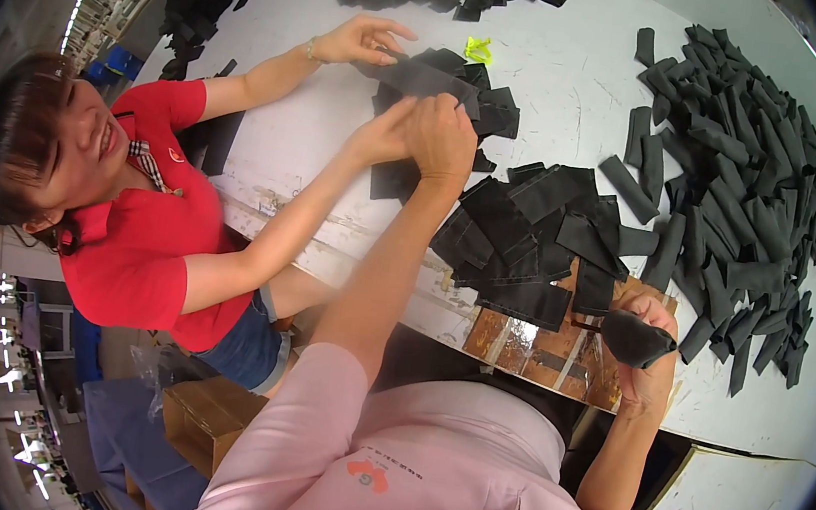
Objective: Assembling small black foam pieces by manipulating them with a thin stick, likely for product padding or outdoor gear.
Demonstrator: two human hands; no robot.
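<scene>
Two people's hands crowd one strip at twelve o'clock!
I've got my left hand there, fingers curled at a dark strip's edge, overlapping the co-worker's hand; whether it grips, I can't tell. My right hand, nearly four o'clock, grasps a black piece. Opposing pulls could crease that strip; a right-hand sweep toward nine could knock loose pieces off the counter.
</scene>
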